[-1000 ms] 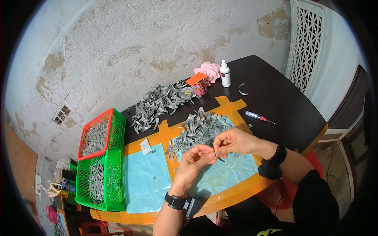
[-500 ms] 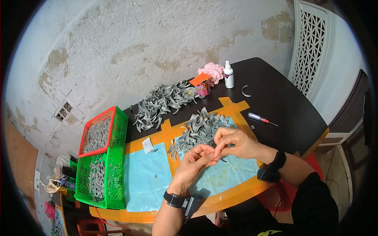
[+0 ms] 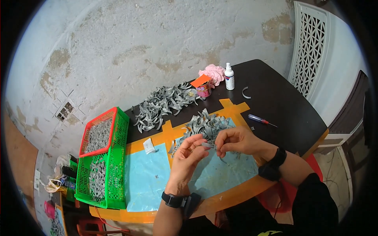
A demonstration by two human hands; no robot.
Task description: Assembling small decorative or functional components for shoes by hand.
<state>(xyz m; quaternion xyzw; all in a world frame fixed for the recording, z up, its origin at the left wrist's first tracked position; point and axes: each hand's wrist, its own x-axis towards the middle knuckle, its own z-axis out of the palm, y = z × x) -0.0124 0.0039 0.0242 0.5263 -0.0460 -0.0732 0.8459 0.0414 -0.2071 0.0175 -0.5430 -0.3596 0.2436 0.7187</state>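
Observation:
A short grey curved strip (image 3: 209, 145) spans the gap between my two hands above the blue sheet. My right hand (image 3: 236, 141) pinches its right end between thumb and fingertips. At the other end, the thumb and fingers of my left hand (image 3: 189, 154) close loosely about the strip. Just beyond my hands lies a heap of similar grey curved strips (image 3: 205, 122), partly hidden by them. Another strip pokes out below my right fingers.
A larger grey strip pile (image 3: 163, 104) lies behind. Green basket (image 3: 118, 179) and red-rimmed basket (image 3: 114, 118) hold grey pieces at left. Further back stand a tin (image 3: 203, 90), pink cloth (image 3: 213, 74) and white spray bottle (image 3: 229, 77). A screwdriver (image 3: 260, 118) lies right.
My hands have moved apart from a close pinch, so the grey strip now shows between them. The left fingers have loosened and spread a little.

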